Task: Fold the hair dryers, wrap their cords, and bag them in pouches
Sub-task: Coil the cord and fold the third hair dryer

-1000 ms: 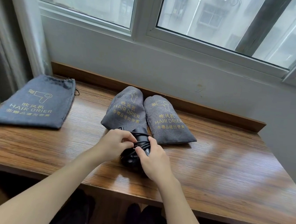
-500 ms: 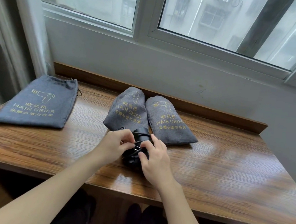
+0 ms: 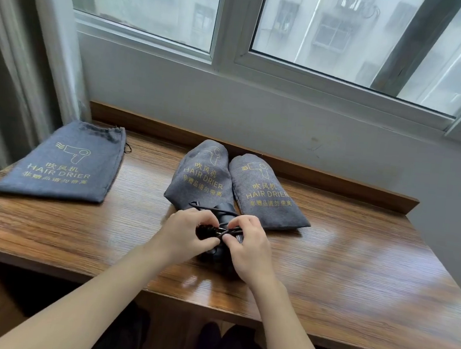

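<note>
dryer (image 3: 217,253) lying mid-bench, axis toward front edge | left hand (image 3: 187,233), right hand (image 3: 247,246) both pinching cord (image 3: 222,231) | flat pouch (image 3: 64,162) waiting at left edge, left hand nearer

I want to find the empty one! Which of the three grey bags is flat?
The pouch on the far left, lying alone near the curtain, is flat. The two pouches side by side beyond the hands bulge, rounded and full.

Flat pouch (image 3: 61,162) left — two filled pouches (image 3: 239,185) behind dryer (image 3: 217,253).
</note>
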Tool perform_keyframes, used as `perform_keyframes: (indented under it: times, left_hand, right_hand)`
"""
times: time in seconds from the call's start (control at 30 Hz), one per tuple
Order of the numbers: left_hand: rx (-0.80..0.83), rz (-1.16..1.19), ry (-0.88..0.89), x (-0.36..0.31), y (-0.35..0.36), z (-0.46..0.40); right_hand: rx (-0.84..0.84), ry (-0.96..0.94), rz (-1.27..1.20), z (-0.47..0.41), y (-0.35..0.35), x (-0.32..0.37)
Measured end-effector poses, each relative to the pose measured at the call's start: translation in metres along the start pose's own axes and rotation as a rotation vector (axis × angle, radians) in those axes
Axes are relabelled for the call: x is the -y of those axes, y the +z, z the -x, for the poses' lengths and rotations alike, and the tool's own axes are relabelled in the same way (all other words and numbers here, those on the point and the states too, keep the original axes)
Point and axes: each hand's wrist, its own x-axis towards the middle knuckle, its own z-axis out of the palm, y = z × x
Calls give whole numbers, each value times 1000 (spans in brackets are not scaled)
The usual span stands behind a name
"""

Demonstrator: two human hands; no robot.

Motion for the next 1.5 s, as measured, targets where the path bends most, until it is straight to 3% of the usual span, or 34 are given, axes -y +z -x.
perform_keyframes:
  times: [0.2, 0.4, 0.57, 0.77, 0.9, 1.1, 1.23, 1.37, 1.5]
  left_hand:
    - [99, 130, -20, 7, -7, -7]
    - [50, 12, 1, -1, 0, -6]
    - [-5, 152, -114, -2, 7, -6]
    - [67, 337, -261, 6, 5, -16]
    - [99, 283, -217, 7, 6, -20]
    - [117, 197, -188, 11, 0, -20]
    - [71, 117, -355, 20, 3, -19]
    - [173, 124, -411, 23, 1, -21]
    - [143, 98, -359, 26, -5, -23]
  right_hand:
    - [-37, 10, 43, 0, 4, 2]
    - [-54, 22, 47, 0, 6, 3]
    - [-69, 7, 53, 1, 9, 2]
    - [-41, -34, 96, 2, 9, 3]
    - [-38, -57, 147, 7, 7, 4]
    - [212, 65, 277, 5, -3, 14]
    - [375, 221, 336, -2, -10, 22]
    - [386, 275, 368, -9, -4, 31]
    - [333, 256, 399, -5, 2, 33]
